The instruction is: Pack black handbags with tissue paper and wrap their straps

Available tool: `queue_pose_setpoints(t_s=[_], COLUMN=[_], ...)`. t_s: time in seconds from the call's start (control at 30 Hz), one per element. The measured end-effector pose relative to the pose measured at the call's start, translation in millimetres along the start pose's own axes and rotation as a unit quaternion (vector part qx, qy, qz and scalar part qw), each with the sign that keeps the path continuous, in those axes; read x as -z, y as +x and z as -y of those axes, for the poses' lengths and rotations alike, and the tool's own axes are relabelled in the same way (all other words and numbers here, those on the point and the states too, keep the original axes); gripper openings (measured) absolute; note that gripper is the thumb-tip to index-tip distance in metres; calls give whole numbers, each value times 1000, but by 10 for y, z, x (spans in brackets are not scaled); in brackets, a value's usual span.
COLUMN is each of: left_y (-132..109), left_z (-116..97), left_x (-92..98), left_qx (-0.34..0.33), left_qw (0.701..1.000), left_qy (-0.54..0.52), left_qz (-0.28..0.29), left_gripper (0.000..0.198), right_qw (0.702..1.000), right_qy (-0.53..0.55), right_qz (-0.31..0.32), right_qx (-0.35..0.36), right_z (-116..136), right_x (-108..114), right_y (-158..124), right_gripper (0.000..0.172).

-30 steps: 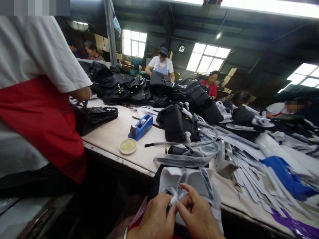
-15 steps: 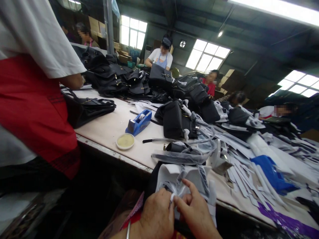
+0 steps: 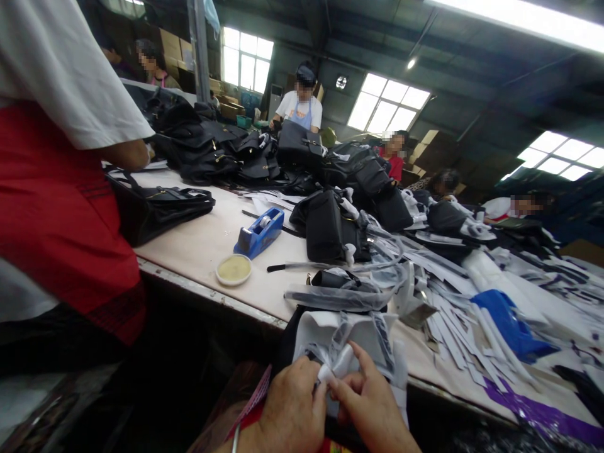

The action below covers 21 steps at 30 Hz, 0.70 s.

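Note:
A black bag (image 3: 289, 343) rests at the table's front edge, close to my body, with white sheet material (image 3: 314, 328) and plastic-wrapped straps (image 3: 380, 340) on top. Over it, my left hand (image 3: 293, 397) is closed, pinching a piece of white wrapping (image 3: 344, 360). My right hand (image 3: 370, 399) grips the same wrapping between thumb and fingers, its index finger extended along it. The two hands nearly meet. Whatever lies inside the wrapping is hidden by my fingers.
Beyond the bag are a blue tape dispenser (image 3: 260, 233), a round dish (image 3: 234, 269) and a black bag (image 3: 325, 225). White strips (image 3: 455, 336) and a blue object (image 3: 512, 324) lie right. A co-worker in a red apron (image 3: 61, 207) stands left; other people work behind piled bags (image 3: 212, 145).
The white wrapping between my hands shows larger now, its free part standing up beside my right index finger. My hands stay over the bag. The view has shifted slightly.

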<state>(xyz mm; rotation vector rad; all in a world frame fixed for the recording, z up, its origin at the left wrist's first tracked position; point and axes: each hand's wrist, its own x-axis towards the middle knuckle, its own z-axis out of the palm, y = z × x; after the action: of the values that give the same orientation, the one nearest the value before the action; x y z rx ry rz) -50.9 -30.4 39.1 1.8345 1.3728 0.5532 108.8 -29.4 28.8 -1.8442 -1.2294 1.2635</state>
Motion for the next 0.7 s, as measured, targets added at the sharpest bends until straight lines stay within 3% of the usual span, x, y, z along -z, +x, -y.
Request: queue_pose_setpoints(t_s=[0.13, 0.23, 0.4, 0.5, 0.6, 0.67, 0.7], left_y=[1, 18, 108, 160, 179, 173, 166], left_z=[25, 36, 50, 116, 188, 197, 185], left_x=[13, 77, 233, 243, 219, 224, 235], left_qx=[7, 28, 87, 109, 108, 93, 83], left_qw=[999, 994, 959, 926, 898, 910, 931], left_qy=[-38, -102, -265, -350, -405, -379, -332], left_qz=[-15, -19, 53, 91, 131, 142, 127], left_gripper=[23, 22, 29, 34, 39, 37, 35], right_qw=[999, 999, 991, 992, 989, 985, 983], right_qy=[-50, 3, 127, 114, 74, 62, 56], right_qz=[-4, 18, 37, 52, 127, 160, 168], right_qx=[6, 27, 28, 17, 8, 25, 45], right_z=[-61, -159, -285, -204, -55, 14, 30], right_x=[20, 52, 144, 122, 31, -18, -25], right_y=[23, 63, 56, 4, -16, -4, 3], right_gripper=[90, 88, 80, 54, 51, 54, 53])
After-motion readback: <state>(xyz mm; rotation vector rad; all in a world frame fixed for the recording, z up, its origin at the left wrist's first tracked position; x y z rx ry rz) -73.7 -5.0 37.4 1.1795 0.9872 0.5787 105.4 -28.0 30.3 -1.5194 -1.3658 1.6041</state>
